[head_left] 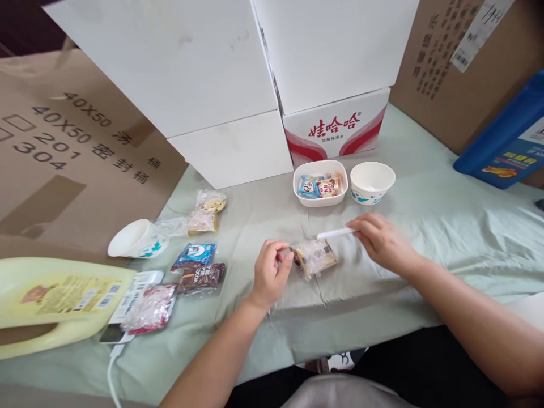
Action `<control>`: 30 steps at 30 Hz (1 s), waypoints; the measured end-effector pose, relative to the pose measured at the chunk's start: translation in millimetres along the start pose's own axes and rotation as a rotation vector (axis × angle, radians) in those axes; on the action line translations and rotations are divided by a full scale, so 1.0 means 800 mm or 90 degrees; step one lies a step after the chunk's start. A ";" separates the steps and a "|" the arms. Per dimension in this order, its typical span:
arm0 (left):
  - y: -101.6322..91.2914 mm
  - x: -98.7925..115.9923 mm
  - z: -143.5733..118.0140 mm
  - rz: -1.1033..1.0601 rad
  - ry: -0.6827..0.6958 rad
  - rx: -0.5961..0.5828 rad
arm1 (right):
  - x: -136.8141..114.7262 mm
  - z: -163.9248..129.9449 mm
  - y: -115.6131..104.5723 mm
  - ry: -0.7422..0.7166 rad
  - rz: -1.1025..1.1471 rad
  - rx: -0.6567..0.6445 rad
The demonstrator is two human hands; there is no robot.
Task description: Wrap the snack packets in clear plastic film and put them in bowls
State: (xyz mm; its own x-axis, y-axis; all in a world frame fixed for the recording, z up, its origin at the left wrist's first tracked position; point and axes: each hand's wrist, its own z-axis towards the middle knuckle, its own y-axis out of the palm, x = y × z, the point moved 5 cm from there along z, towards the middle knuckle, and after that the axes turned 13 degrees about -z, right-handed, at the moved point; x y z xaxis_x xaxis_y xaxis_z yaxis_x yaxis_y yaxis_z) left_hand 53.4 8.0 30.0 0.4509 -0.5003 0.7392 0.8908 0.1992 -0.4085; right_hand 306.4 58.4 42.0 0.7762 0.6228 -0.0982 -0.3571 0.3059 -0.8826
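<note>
Square white dish [320, 198] holds a few wrapped snacks, round bowl [373, 181] beside it looks bare, and mid-surface the left hand [270, 275] pinches the clear snack packet [315, 258] end while the right hand [380, 241] grips a white stick [335, 233] over it.

Pale green cloth [446, 226] over bench; white bowl [373, 182] with teal leaf print; blue packet [194, 255]; brown packet [200, 277]; yellow jug [51, 300].

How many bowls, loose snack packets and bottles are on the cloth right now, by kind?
Bowls: 3 - tipped bowl, rectangular bowl, round bowl.
Loose snack packets: 6, including the clear packet at the left hand.
Yellow bottle: 1.
Total: 10.
</note>
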 end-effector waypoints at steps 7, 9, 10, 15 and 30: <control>0.035 0.000 -0.030 -0.012 0.043 -0.141 | 0.041 -0.008 0.012 -0.013 0.036 -0.152; 0.036 -0.003 -0.031 -0.012 0.034 -0.129 | 0.090 -0.016 0.014 0.113 -0.019 -0.217; 0.035 -0.006 -0.030 -0.012 0.021 -0.117 | 0.106 -0.019 0.013 0.164 -0.052 -0.233; 0.034 -0.004 -0.030 0.010 0.007 -0.136 | 0.047 -0.007 -0.004 0.125 -0.017 -0.021; -0.003 -0.049 -0.032 0.076 -0.212 0.107 | -0.010 -0.002 0.025 -0.014 0.077 -0.034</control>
State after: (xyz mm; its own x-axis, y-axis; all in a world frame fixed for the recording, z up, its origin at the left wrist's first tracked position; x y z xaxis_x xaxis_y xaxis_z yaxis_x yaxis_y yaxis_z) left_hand 32.3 5.6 -11.6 0.5205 -0.1695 0.8369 0.8157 0.3884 -0.4286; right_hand 294.0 58.5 24.6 0.7176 0.6684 -0.1955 -0.4184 0.1894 -0.8883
